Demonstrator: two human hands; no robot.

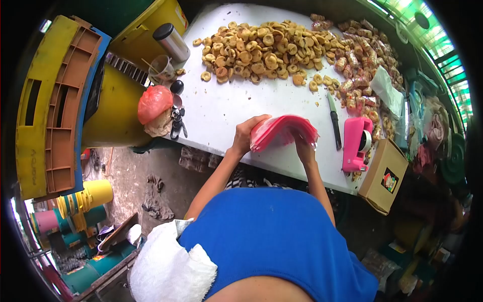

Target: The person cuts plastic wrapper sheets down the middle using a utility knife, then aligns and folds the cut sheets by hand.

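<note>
A bent stack of thin pink plastic bags [284, 132] is held over the near edge of the white table [216, 108]. My left hand [246, 133] grips its left side, fingers wrapped round the edge. My right hand [305, 149] holds it from the right and below, its fingers partly hidden by the stack. Beyond lies a large heap of ring-shaped biscuits [261, 48]. Packed biscuits [359, 60] in clear and red wrap are piled at the right. A knife [334, 121] and a pink tape dispenser [356, 145] lie to the right of my hands.
At the table's left stand a steel tumbler [172, 43], a clear cup [162, 68] and a red plastic bag [155, 104]. A cardboard box [384, 176] sits at the right corner. Yellow and brown crates [60, 110] rise at the far left.
</note>
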